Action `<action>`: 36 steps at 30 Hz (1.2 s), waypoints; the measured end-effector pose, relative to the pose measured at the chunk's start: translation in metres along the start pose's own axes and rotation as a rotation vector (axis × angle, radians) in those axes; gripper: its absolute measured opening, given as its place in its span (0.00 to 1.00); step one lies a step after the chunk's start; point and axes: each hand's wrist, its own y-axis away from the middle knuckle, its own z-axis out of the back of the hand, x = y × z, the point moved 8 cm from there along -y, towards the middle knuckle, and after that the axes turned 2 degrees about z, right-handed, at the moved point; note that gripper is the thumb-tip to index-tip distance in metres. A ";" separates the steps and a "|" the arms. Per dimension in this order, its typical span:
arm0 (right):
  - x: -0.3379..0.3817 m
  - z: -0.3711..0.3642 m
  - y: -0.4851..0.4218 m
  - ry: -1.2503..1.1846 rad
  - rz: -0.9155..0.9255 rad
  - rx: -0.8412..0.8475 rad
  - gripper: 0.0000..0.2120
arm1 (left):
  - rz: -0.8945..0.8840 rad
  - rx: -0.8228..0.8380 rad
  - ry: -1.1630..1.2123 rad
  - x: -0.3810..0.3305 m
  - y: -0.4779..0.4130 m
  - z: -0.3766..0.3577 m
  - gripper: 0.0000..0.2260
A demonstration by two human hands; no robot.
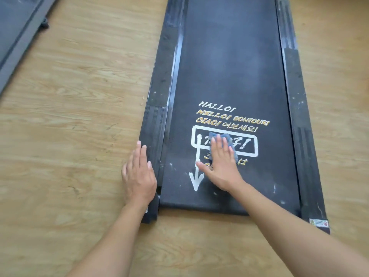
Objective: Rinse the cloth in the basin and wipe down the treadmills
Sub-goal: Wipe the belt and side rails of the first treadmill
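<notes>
A black treadmill [229,62] lies flat on the wooden floor and fills the middle and right of the head view. Its belt carries white and gold greetings, a white box and a white arrow near the close end. My right hand [220,162] presses flat, with straight fingers, on a blue-grey cloth [217,135] over the white box. Only the cloth's far edge and right side show past the fingers. My left hand [138,174] rests flat on the treadmill's left side rail [157,120], near its close end. No basin is in view.
A second treadmill [15,33], grey-edged, lies at the far left corner with a small wheel showing. Wooden floor [79,96] stretches between the two machines. The right side rail [303,136] has a warning sticker at its near end. Pale specks dot the belt.
</notes>
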 end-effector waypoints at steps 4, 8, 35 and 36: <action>0.117 -0.024 -0.061 0.049 0.234 -0.007 0.45 | -0.002 -0.020 0.026 -0.001 -0.014 -0.001 0.26; 0.128 -0.036 -0.049 0.069 0.289 0.037 0.35 | 0.010 -0.018 0.007 0.002 -0.007 0.001 0.25; 0.102 -0.018 -0.052 -0.130 0.385 -0.151 0.26 | 0.014 -0.009 -0.054 0.003 -0.006 0.003 0.25; 0.099 -0.012 -0.065 -0.120 0.417 -0.142 0.24 | 0.013 -0.010 -0.055 0.003 -0.006 0.003 0.25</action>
